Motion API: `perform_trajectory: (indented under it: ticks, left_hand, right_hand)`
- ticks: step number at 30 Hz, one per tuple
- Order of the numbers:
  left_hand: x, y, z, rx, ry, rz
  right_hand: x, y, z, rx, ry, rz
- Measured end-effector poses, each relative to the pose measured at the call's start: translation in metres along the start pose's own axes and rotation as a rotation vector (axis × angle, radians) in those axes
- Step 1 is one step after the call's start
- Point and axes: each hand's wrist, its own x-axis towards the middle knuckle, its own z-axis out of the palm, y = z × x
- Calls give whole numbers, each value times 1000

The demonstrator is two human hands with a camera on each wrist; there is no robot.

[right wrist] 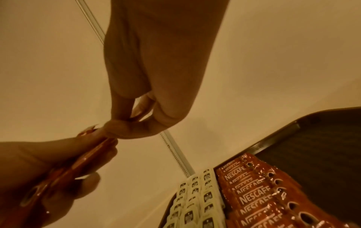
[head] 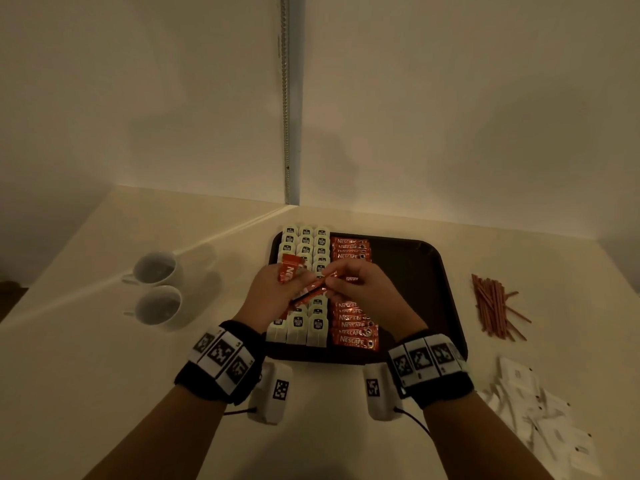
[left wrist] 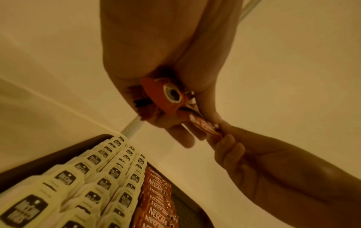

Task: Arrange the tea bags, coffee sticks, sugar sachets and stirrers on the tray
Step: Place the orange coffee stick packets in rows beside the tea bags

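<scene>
Both hands (head: 313, 292) pinch coffee sticks (head: 308, 291) above tray (head: 429, 271); cups (head: 157, 285) left, stirrers (head: 493, 303) right.

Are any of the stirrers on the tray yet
No, the stirrers lie in a loose pile on the table to the right of the tray, outside its rim.

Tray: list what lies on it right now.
On the tray: three rows of tea bags and a column of coffee sticks. Its right half is bare. Both hands cover the rows' middle.
</scene>
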Motion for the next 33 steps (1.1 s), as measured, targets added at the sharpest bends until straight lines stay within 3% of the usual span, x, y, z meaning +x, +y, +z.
perform_trajectory:
  ticks: [3, 7, 12, 23, 33]
  left_hand:
    - [2, -5, -9, -113, 100, -102]
    - [-1, -6, -16, -290, -44, -200]
    - [-3, -4, -16, -248, -38, -162]
    - [-5, 0, -5, -161, 53, -37]
    - [-11, 8, -9, -148, -47, 61]
  right_hand:
    - [-2, 4, -5, -57, 14, -53]
    - [-4, 9, -2, -54, 49, -98]
    - [-4, 21, 1, -44, 123, -99]
    - [0, 16, 13, -56, 113, -154]
    - [-3, 10, 6, -83, 146, -155]
